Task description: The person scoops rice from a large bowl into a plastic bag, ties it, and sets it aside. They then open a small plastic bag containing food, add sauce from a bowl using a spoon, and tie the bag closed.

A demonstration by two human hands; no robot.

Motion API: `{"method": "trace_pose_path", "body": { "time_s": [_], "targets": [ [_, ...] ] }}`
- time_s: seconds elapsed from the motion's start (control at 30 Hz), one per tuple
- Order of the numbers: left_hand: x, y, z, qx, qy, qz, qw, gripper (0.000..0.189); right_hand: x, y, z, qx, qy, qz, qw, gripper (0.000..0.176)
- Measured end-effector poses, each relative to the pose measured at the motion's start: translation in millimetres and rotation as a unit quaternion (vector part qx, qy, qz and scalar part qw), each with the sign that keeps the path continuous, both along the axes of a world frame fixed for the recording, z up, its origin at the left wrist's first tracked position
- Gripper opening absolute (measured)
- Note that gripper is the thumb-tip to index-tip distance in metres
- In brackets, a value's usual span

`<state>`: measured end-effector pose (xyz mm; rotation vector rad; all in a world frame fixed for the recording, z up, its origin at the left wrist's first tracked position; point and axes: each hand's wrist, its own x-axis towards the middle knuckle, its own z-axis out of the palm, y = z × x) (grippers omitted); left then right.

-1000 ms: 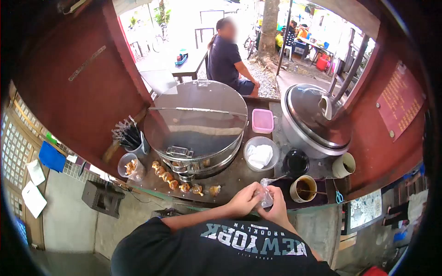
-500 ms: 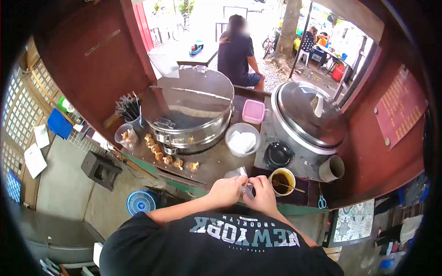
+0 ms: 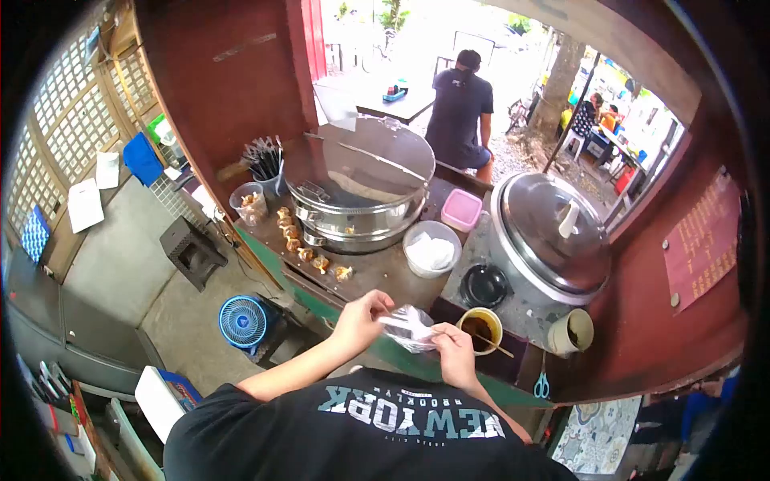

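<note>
A clear plastic bag [image 3: 412, 340] is stretched between my two hands, in front of the counter's near edge. My left hand [image 3: 360, 322] pinches its left side, thumb and fingers together. On the other side my right hand [image 3: 455, 349] grips the bag, fingers closed. What the bag contains is hard to make out. Just right of my right hand is an open tub of brown sauce [image 3: 479, 326] with a stick in it. Small tied bags [image 3: 305, 254] of orange-brown contents lie in a row on the counter, beyond my left hand.
A round steamer [image 3: 361, 220] and a large lidded pot [image 3: 553, 232] stand at the back. Between them are a tub of white bags [image 3: 431, 250] and a pink-lidded box [image 3: 462, 210]. Blue scissors [image 3: 542, 385] hang at the right edge. A person [image 3: 460, 112] sits outside.
My hands have moved apart, and the plastic bag is now spread between them. The camera view has turned left, so the counter appears shifted right.
</note>
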<state>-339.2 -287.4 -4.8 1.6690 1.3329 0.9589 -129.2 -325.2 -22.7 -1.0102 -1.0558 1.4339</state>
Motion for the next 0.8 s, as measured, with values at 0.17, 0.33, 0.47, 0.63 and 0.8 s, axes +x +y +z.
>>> {"method": "trace_pose_path", "body": {
  "time_s": [0.17,0.33,0.47,0.63,0.8],
  "targets": [
    [-18.9,14.2,-35.5,-0.244,-0.277,-0.041,0.928,0.030,-15.0,15.1,6.8,-0.227,0.344,0.119,0.903,0.028],
    [-28.3,29.3,-14.0,-0.473,-0.559,-0.139,0.667,0.035,-20.3,22.6,-10.2,-0.115,0.120,0.089,0.982,0.022],
    [-32.1,40.4,-0.2,-0.337,-0.352,-0.265,0.832,0.035,-41.5,31.9,-6.6,0.023,-0.423,-0.104,0.900,0.016],
    [-9.2,65.9,-7.7,0.084,0.108,-0.034,0.990,0.029,-62.1,37.0,2.0,0.149,-0.657,-0.169,0.719,0.013],
    [5.4,88.0,18.8,0.157,0.028,-0.022,0.987,0.032,-56.9,44.4,37.2,0.202,-0.678,-0.302,0.639,0.019]
  ]
}}
